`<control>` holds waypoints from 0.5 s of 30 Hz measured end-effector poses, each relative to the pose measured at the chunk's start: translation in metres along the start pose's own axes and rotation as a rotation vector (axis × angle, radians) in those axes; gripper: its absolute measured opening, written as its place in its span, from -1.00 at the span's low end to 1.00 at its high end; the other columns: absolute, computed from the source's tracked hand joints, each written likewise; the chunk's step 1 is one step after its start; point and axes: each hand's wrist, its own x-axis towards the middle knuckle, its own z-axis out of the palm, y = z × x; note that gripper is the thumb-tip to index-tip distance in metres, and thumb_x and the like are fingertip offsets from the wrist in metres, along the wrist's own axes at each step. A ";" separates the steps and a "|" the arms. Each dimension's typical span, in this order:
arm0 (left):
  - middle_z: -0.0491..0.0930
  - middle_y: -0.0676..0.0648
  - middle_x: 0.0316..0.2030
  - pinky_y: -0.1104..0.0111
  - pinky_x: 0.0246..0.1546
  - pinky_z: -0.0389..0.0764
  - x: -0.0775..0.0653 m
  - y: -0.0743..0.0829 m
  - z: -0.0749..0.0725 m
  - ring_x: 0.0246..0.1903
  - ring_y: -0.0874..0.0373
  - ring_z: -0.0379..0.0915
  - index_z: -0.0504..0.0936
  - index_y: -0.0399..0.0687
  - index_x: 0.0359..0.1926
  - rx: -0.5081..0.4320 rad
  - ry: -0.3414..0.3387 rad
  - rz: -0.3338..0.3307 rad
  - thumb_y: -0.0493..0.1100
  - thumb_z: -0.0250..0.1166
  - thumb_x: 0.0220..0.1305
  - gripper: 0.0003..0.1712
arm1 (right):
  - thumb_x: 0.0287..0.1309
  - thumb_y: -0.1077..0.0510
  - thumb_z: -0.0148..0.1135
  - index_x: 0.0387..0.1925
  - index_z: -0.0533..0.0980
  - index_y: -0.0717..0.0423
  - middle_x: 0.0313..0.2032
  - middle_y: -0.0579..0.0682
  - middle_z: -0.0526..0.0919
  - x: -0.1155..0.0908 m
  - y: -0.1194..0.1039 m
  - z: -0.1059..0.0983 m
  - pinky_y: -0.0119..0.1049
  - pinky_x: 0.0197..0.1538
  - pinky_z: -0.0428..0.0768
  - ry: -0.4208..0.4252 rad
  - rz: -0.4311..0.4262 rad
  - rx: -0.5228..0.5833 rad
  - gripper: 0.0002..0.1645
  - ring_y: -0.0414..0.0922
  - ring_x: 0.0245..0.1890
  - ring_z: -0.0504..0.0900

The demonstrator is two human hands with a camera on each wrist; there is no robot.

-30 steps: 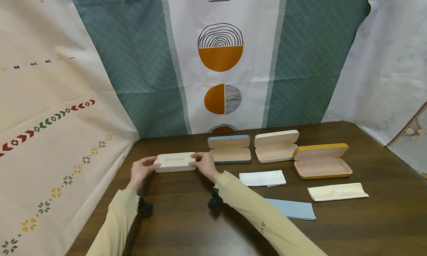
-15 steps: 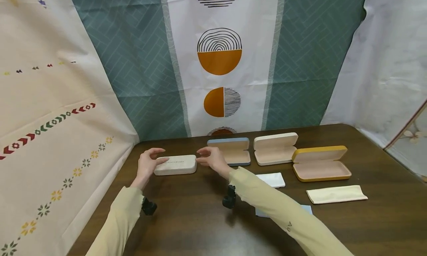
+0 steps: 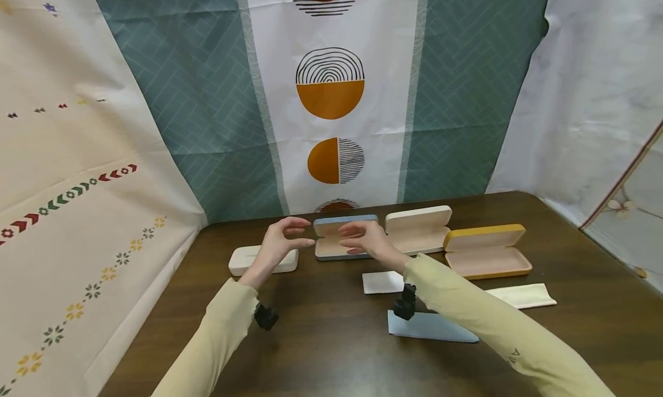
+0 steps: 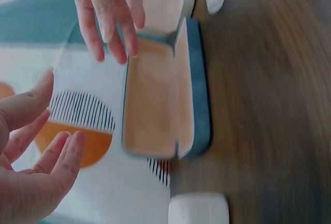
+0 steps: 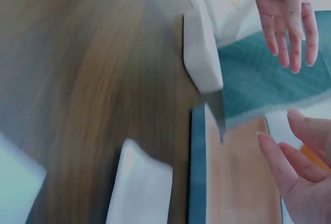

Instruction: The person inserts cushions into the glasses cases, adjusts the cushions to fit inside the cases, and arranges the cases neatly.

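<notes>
My left hand (image 3: 277,244) hovers at the left end of an open blue glasses case (image 3: 331,247), its fingers loosely bent and holding nothing. My right hand (image 3: 373,241) is in front of the right part of that case, likewise with nothing between fingers and thumb. The blue case stands with its lid up, its pale lining showing; in the left wrist view the whole blue case (image 4: 150,100) shows apart from both hands. A closed white glasses case (image 3: 243,260) lies to the left, partly hidden behind my left hand and wrist.
An open white case (image 3: 416,231) and an open yellow case (image 3: 487,260) stand to the right. Before them lie a folded white cloth (image 3: 382,282), a blue cloth (image 3: 430,327) and a pale yellow cloth (image 3: 525,296), partly covered by my right arm. Hanging fabric (image 3: 207,126) borders the table.
Both hands have let go of the closed white case and moved right, to the open blue case. The white case stays on the table at the left.
</notes>
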 end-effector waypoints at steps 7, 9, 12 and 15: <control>0.54 -0.14 -0.15 0.15 -0.18 0.46 0.010 0.004 0.048 -0.12 -0.10 0.44 0.55 -0.27 -0.09 -0.075 -0.068 0.053 -0.39 0.41 -0.08 -0.56 | 0.01 0.42 0.24 -0.09 0.45 0.46 -0.15 0.33 0.51 -0.028 0.003 -0.044 -0.07 -0.27 0.54 0.011 -0.009 -0.082 -0.63 0.13 -0.24 0.56; 0.55 -0.14 -0.17 0.19 -0.22 0.49 0.012 0.004 0.063 -0.15 -0.11 0.46 0.55 -0.28 -0.11 -0.093 -0.101 0.052 -0.41 0.41 -0.10 -0.57 | 0.01 0.42 0.24 -0.10 0.44 0.47 -0.16 0.36 0.51 -0.036 0.006 -0.055 -0.10 -0.28 0.54 0.004 -0.011 -0.110 -0.64 0.14 -0.26 0.57; 0.55 -0.19 -0.19 0.24 -0.28 0.51 0.014 0.002 0.083 -0.19 -0.09 0.48 0.56 -0.29 -0.13 -0.092 -0.171 0.057 -0.38 0.43 -0.12 -0.57 | -0.01 0.41 0.25 -0.14 0.46 0.49 -0.20 0.36 0.52 -0.045 0.016 -0.072 -0.18 -0.31 0.56 -0.008 -0.024 -0.159 -0.66 0.10 -0.28 0.58; 0.54 -0.26 -0.19 0.29 -0.31 0.51 0.015 -0.002 0.101 -0.21 -0.11 0.49 0.56 -0.34 -0.14 -0.074 -0.264 0.066 -0.38 0.43 -0.12 -0.58 | -0.03 0.42 0.27 -0.18 0.45 0.53 -0.24 0.37 0.54 -0.057 0.024 -0.091 -0.22 -0.31 0.56 -0.019 -0.028 -0.194 -0.67 0.04 -0.31 0.59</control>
